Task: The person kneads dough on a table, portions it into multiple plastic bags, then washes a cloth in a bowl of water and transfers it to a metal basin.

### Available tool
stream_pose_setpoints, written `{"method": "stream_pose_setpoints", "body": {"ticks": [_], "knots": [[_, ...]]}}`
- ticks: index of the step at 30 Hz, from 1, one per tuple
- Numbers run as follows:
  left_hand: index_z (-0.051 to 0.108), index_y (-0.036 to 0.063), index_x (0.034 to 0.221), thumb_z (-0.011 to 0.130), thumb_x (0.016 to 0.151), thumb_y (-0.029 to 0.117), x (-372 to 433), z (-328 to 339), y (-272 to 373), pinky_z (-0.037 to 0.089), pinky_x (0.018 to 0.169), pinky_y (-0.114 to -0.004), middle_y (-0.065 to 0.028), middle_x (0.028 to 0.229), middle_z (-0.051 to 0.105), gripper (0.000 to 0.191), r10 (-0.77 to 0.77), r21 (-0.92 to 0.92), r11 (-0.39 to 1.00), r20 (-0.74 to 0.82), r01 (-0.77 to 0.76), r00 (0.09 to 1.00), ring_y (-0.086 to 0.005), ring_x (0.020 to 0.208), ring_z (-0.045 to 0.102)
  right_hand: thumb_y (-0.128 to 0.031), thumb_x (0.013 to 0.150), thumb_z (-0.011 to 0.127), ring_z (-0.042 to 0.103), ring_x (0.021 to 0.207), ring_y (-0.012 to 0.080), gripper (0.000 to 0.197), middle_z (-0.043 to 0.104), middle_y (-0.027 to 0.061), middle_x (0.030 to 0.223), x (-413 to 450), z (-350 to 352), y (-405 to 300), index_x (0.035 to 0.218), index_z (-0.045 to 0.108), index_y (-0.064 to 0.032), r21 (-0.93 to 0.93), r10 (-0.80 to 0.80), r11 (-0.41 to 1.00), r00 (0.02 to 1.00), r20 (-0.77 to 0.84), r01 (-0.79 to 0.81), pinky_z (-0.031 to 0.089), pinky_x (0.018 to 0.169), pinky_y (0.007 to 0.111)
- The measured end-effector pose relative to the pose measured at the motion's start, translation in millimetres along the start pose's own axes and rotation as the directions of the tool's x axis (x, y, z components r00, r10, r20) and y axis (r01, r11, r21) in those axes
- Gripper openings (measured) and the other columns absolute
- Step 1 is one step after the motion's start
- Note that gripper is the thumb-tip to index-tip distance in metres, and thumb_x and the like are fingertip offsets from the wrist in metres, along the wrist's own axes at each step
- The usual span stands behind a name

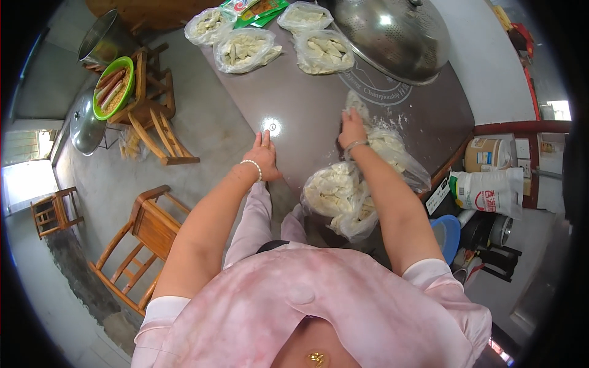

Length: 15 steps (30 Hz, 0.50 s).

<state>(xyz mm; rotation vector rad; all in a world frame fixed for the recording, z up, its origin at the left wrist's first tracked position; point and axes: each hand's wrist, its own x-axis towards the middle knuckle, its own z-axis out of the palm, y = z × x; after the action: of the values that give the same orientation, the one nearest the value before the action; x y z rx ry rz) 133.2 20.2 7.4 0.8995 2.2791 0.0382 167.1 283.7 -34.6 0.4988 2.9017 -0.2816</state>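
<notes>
My left hand [263, 158] rests at the left edge of a dark brown table [308, 110], fingers apart and holding nothing. Pressed on the tabletop is my right hand [353, 131], its fingers on a crumpled, pale greyish cloth [357, 104]; part of the cloth is hidden and blurred. White flour traces [390, 120] are scattered just right of it. Beside my right forearm lies a clear plastic bag [391, 149] with pale contents. Nearer my body, at the table's corner, plastic bags of pale dumplings [333, 188] sit bunched together.
More bags of dumplings [244, 48] stand at the far end, near green packets [262, 11] and a large perforated metal lid [395, 37]. Wooden chairs [156, 221] stand at left, one near a green basin [131, 83]. A white sack [490, 191] and blue basin [448, 234] are at right.
</notes>
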Motion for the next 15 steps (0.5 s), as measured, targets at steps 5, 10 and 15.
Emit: {"method": "stream_pose_setpoints", "body": {"ticks": [5,10,15], "knots": [[0.032,-0.0113,0.122,0.062,0.062,0.046,2.1,2.9,-2.2,0.020,0.103,-0.037,-0.0314,0.135,0.012,0.089,-0.001,-0.019,1.000,0.005,0.001,1.000,-0.0426,0.127,0.011,-0.003,0.070,0.053,0.044,0.103,0.0312,0.029,0.046,0.0121,0.111,-47.0,0.1,-34.6,0.097,0.056,-0.0095,0.166,-0.077,0.983,0.996,-0.043,0.083,0.041,0.084,0.036],[0.032,-0.0111,0.123,0.062,0.062,0.046,3.2,0.5,-1.2,0.020,0.103,-0.036,-0.0307,0.135,0.011,0.089,-0.012,-0.007,1.000,0.016,0.012,1.000,-0.0426,0.127,0.011,-0.001,0.066,0.052,0.055,0.077,0.0255,0.012,0.057,0.0091,0.080,-53.6,14.0,-36.8,0.068,0.060,-0.0090,0.441,-0.105,0.887,0.990,-0.097,0.137,0.045,0.068,0.034],[0.031,-0.0108,0.123,0.062,0.061,0.045,1.1,-1.3,1.0,0.021,0.103,-0.037,-0.0303,0.135,0.011,0.088,-0.021,-0.013,1.000,0.022,0.021,1.000,-0.0430,0.126,0.011,0.000,0.063,0.050,0.058,0.065,0.0221,0.017,0.062,0.0109,0.069,-28.9,-9.9,-2.4,0.068,0.064,-0.0075,0.697,0.176,0.598,0.913,0.368,-0.396,0.045,0.059,0.030]]}}
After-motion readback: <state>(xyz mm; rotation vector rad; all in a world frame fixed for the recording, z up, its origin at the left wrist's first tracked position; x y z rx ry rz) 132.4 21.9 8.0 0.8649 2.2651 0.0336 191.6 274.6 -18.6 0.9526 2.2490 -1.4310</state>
